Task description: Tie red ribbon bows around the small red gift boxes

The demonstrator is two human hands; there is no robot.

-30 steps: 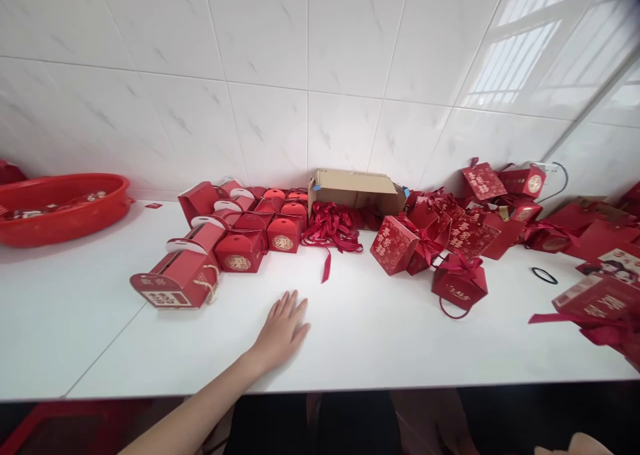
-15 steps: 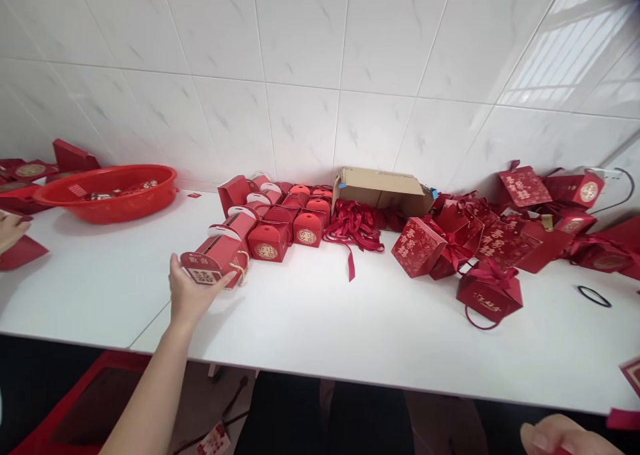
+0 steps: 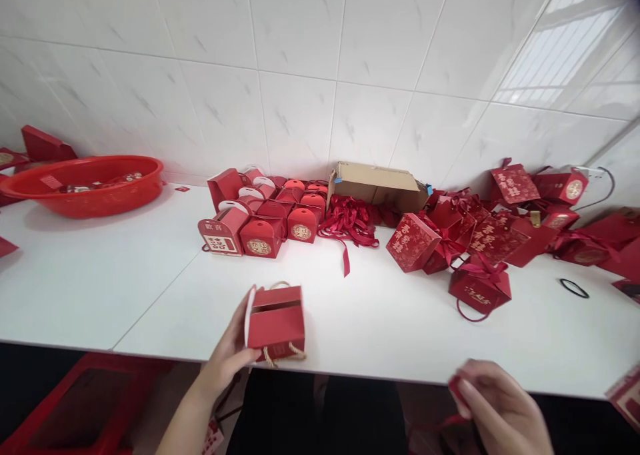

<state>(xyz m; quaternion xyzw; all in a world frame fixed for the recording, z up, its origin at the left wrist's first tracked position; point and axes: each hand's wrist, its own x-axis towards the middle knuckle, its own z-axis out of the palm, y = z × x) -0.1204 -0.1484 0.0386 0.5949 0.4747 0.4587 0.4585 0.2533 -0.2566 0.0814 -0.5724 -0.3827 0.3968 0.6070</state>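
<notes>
My left hand (image 3: 227, 358) grips a red gift box (image 3: 275, 323) with rope handles, holding it over the near edge of the white table (image 3: 380, 322). Low at the right, my right hand (image 3: 500, 408) is closed on a small red piece, perhaps ribbon, in front of the table edge. A cluster of similar red boxes (image 3: 260, 215) stands behind the held box, near the wall.
An open cardboard box (image 3: 377, 183) with red ribbons (image 3: 350, 220) spilling out lies at the back. Patterned red boxes (image 3: 475, 235) are heaped to the right, with a black band (image 3: 574, 288) beside them. A red basin (image 3: 85, 185) sits far left.
My left hand took the front red box from the cluster and drew it toward me to the table edge. My right hand rose into view holding a red piece.
</notes>
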